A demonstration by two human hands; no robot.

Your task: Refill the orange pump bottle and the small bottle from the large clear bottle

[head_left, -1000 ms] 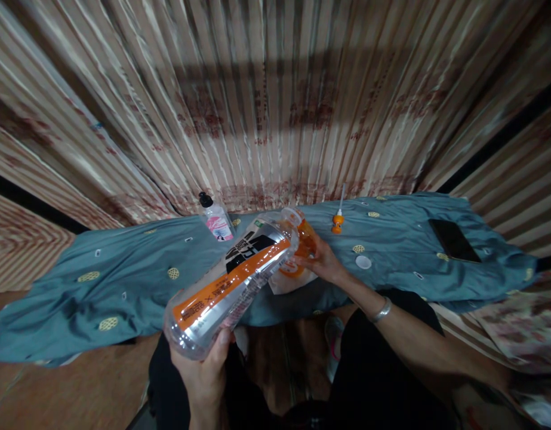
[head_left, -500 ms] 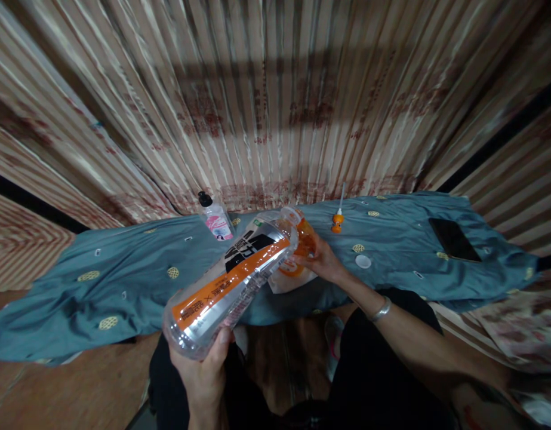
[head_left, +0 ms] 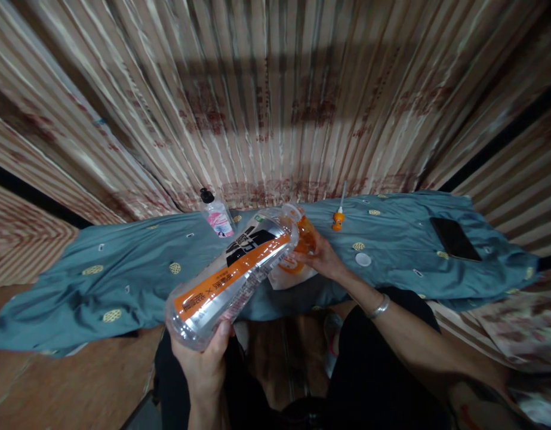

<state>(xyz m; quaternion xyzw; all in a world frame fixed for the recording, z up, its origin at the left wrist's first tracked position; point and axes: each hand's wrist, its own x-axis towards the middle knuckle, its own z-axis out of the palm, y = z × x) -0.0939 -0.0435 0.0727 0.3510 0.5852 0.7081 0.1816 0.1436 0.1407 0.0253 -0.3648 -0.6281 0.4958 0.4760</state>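
Observation:
My left hand [head_left: 201,364] is wrapped round the base of a large clear plastic bottle [head_left: 233,278] with a silver and orange label. The bottle lies tilted, its neck pointing up and to the right. At that end my right hand [head_left: 326,257] grips a translucent orange bottle [head_left: 306,236], which is close against the clear bottle's neck. Whether the two mouths touch is hard to make out. Beneath them shows a white piece with orange print [head_left: 293,279], partly hidden. An orange pump top [head_left: 338,220] with a thin tube lies beyond my right hand.
A teal cloth with pineapple prints [head_left: 136,269] covers the long surface. On it are a clear pump bottle with a pink label [head_left: 219,221], a round white cap [head_left: 363,260] and a dark phone [head_left: 455,239]. A striped curtain [head_left: 275,107] hangs close behind.
The large bottle has turned slightly in my left hand, its label print shifting. My right hand stays almost still with the orange bottle. The view has shifted a little.

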